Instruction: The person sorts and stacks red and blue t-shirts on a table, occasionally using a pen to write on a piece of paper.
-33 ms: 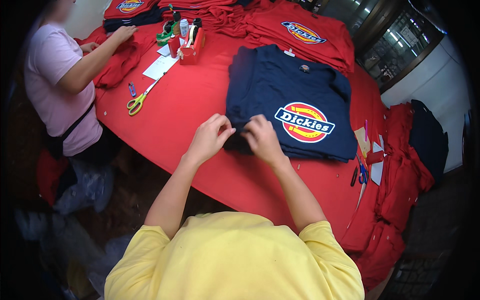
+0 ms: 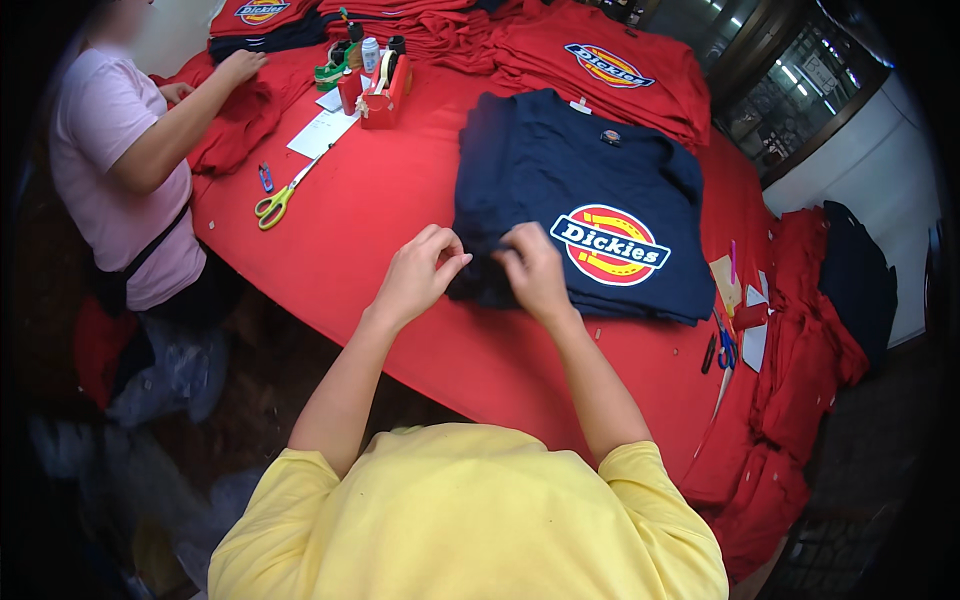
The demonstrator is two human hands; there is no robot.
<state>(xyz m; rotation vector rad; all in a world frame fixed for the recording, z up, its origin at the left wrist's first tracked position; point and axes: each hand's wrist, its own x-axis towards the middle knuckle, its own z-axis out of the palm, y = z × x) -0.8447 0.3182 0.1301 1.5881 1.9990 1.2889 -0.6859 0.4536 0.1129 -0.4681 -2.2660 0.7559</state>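
Observation:
A stack of navy T-shirts (image 2: 600,185) lies on the red-covered table in front of me, the top one bearing a round red and yellow print with a lettered band. At its near left corner is my left hand (image 2: 418,275), thumb and forefinger pinched together. Whether fabric or something small sits in that pinch is hidden. My right hand (image 2: 538,275) hovers over or rests on the same corner, left of the print; its fingers curl inward and are smeared by motion.
Yellow-handled scissors (image 2: 272,208) and a small blue thread snipper (image 2: 265,177) lie left. Behind them stands a red tape dispenser (image 2: 386,95). Blue-handled scissors (image 2: 726,348) lie right. Red shirts (image 2: 630,75) are piled at the back. A co-worker (image 2: 125,165) handles red cloth at far left.
My right hand has shifted slightly right and up, widening the gap to my left hand. My left hand stays in place. The co-worker's hand has moved a little left.

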